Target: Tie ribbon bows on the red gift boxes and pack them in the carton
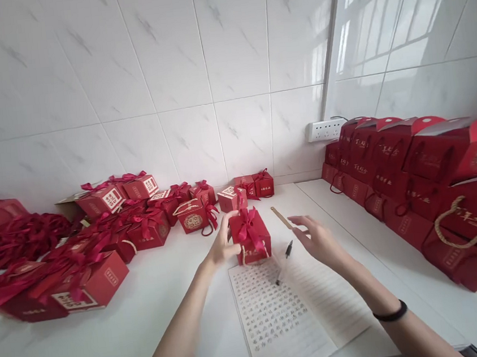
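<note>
Nearest to the camera, an open notebook [276,333] is spread on the table [90,353], and a pen [289,248] is laid on it, slanting from far right to near left. At the notebook's far edge, a red box [261,230] is held at its left side by the left hand [221,249], with the thumb placed at the near part and the fingers at the far part; its bow [249,223] is turned upward. To the right, a thin strip [282,217] is found between the box and the right hand [315,241]. Its long axis is slanted, the near end being pointed to the right fingertips, so by this hand it is more easily reached. The right fingers are loosely bent, but whether the strip is pinched or only touched cannot be told. More boxes [148,230] are heaped at the left, and stacked boxes [398,196] are ranged along the right.
</note>
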`<action>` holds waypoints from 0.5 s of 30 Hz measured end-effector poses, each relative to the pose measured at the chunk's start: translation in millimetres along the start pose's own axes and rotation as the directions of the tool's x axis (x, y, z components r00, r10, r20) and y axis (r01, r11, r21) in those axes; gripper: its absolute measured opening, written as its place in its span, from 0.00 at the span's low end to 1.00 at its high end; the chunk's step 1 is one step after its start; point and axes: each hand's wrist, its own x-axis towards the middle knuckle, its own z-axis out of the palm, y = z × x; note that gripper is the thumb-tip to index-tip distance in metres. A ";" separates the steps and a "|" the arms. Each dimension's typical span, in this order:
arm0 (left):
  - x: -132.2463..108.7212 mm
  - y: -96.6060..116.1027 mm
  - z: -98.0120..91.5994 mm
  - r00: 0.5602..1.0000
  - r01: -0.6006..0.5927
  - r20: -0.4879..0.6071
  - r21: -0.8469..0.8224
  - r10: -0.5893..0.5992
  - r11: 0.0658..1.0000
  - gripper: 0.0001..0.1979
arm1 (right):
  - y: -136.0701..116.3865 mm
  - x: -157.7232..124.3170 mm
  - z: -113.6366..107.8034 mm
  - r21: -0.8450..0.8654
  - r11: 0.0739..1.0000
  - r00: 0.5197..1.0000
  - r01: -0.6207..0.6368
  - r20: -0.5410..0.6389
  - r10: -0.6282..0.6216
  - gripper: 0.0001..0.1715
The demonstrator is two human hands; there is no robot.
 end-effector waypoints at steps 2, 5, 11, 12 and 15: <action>-2.9 -4.9 -2.5 0.985 0.095 0.154 -0.087 -0.081 0.992 0.39 | -8.5 22.3 0.3 0.156 0.987 0.997 -0.027 0.076 0.015 0.18; -9.6 -12.6 -9.9 0.945 0.215 0.286 -0.185 -0.156 0.959 0.41 | -23.6 47.0 17.4 0.397 0.913 0.968 -0.094 0.251 -0.010 0.23; -9.0 -18.8 -11.0 0.946 0.325 0.086 -0.194 -0.314 0.926 0.38 | -30.2 40.6 54.3 0.608 0.762 0.932 -0.221 0.362 -0.018 0.27; -7.5 -19.2 -8.2 0.940 0.338 0.009 -0.180 -0.342 0.924 0.35 | -30.4 35.2 55.6 0.600 0.773 0.946 -0.207 0.323 0.003 0.26; -3.8 -18.0 1.0 0.933 0.308 -0.154 -0.128 -0.326 0.943 0.23 | -33.2 21.3 56.0 0.603 0.787 0.983 -0.132 0.181 0.027 0.27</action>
